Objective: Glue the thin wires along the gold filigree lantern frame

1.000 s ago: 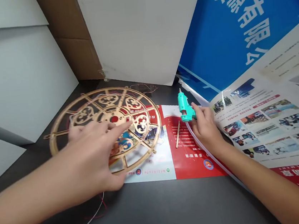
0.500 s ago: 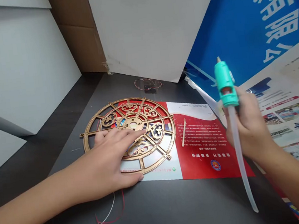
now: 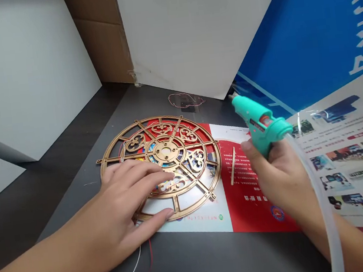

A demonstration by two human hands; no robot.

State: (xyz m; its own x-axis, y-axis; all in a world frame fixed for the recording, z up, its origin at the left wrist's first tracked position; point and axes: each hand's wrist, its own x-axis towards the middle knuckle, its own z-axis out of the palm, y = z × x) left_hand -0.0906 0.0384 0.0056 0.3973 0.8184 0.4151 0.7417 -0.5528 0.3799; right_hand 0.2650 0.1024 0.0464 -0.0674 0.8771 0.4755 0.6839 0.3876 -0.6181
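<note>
My right hand (image 3: 281, 181) is closed round the handle of a turquoise glue gun (image 3: 254, 112). The gun's nozzle points up and to the left, over the area right of the wheel. From its back end a long translucent glue stick (image 3: 321, 194) curves down past my wrist. My left hand (image 3: 131, 194) rests with spread fingers on the near left part of a round gold-brown openwork wheel (image 3: 173, 155), its thumb by the near rim. Scroll ornaments sit between the wheel's spokes. A white wire (image 3: 134, 268) and a red wire (image 3: 150, 266) trail out below my left hand.
A red and white printed sheet (image 3: 242, 207) lies under the wheel on a dark table (image 3: 195, 261). A thin wooden stick (image 3: 233, 167) lies on it. Behind is a looped thin wire (image 3: 185, 94). White panels (image 3: 196, 34) and a blue printed banner (image 3: 296, 53) stand around.
My right hand has tilted the glue gun from upright to slanting left and brought it closer to the wheel. My left hand has slid slightly toward me, uncovering more of the hub.
</note>
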